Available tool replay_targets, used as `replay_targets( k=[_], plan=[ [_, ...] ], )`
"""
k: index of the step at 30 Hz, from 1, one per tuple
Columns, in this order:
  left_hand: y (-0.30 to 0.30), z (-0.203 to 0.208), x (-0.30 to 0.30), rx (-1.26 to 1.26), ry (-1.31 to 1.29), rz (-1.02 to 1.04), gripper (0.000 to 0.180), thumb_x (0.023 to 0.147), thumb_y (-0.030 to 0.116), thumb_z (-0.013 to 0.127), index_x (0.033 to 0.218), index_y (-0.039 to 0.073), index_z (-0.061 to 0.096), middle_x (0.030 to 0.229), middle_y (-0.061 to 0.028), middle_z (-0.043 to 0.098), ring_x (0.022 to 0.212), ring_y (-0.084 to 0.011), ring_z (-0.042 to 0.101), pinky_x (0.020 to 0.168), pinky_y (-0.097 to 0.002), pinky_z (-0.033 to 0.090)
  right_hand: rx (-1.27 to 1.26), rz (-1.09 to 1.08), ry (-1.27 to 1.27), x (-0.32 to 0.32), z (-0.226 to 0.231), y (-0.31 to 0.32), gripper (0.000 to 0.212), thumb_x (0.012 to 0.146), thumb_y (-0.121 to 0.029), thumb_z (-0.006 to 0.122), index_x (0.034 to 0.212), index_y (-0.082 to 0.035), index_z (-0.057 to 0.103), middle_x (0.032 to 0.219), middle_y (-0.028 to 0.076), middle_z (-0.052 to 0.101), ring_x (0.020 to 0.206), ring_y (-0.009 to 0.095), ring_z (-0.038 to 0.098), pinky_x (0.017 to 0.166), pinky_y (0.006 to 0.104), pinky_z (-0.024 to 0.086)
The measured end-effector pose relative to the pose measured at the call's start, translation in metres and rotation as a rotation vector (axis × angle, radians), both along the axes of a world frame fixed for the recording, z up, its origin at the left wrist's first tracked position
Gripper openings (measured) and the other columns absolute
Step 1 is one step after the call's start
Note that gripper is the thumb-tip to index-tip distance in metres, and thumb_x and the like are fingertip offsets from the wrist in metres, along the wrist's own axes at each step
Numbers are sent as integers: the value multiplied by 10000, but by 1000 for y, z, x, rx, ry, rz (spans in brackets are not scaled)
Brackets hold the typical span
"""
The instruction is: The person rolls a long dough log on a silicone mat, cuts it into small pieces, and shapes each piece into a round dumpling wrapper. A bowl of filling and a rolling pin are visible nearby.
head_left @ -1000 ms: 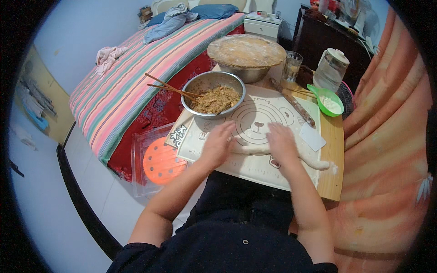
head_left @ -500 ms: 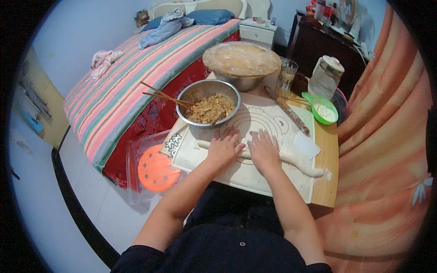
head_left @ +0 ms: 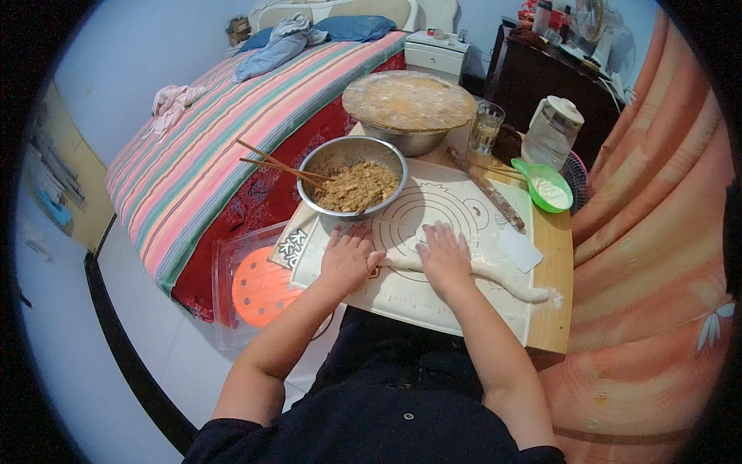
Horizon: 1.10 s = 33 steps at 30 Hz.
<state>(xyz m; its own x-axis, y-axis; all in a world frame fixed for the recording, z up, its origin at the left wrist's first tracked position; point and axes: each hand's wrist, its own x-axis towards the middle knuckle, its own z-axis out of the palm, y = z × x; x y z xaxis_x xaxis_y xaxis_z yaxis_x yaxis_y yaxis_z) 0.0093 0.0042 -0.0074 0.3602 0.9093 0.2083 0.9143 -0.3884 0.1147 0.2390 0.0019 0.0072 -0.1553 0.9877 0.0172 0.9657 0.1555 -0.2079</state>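
Note:
A long rope of pale dough lies across a white pastry mat printed with circles. My left hand presses flat on the rope's left part, fingers spread. My right hand lies palm down on its middle. Between the hands a short stretch of dough shows; the right end trails toward the table's right edge. A steel bowl of brown minced filling stands just beyond my left hand, with two chopsticks resting on its rim.
A wooden rolling pin and a white scraper lie on the mat's right side. Behind stand a covered basin, a glass, a green flour scoop and a jug. An orange-lidded box sits left; a striped bed beyond.
Both hands have slid forward over the dough and drawn closer together, the rope rolling under the palms. The camera has tipped a little, shifting the table in view.

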Motion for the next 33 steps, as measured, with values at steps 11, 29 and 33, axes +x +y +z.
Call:
replay_targets(
  k=[11, 29, 33],
  plan=[
    [-19, -4, 68, 32, -64, -370, 604, 953, 431, 519, 1440, 87, 425, 1496, -112, 432, 1390, -281, 388, 1144, -495, 285, -67, -28, -56, 51, 7, -50, 594, 994, -408, 454, 1470, -55, 405, 1525, 141, 389, 1442, 271, 302, 1190, 480, 178],
    [1, 1, -33, 11, -134, -459, 387, 817, 118, 653, 1198, 80, 600, 1023, -99, 596, 966, -308, 576, 847, -399, 493, 309, 84, 138, 92, -11, -76, 384, 825, -144, 672, 1190, -31, 627, 1154, 113, 621, 1081, 299, 559, 937, 414, 460],
    [18, 9, -71, 30, -11, -391, 369, 812, 96, 634, 1179, 86, 598, 1048, -91, 597, 982, -302, 578, 857, -400, 495, 240, 172, 194, 58, 2, -69, 388, 824, -171, 682, 1175, -15, 627, 1151, 127, 625, 1081, 300, 568, 944, 404, 464]
  ],
)
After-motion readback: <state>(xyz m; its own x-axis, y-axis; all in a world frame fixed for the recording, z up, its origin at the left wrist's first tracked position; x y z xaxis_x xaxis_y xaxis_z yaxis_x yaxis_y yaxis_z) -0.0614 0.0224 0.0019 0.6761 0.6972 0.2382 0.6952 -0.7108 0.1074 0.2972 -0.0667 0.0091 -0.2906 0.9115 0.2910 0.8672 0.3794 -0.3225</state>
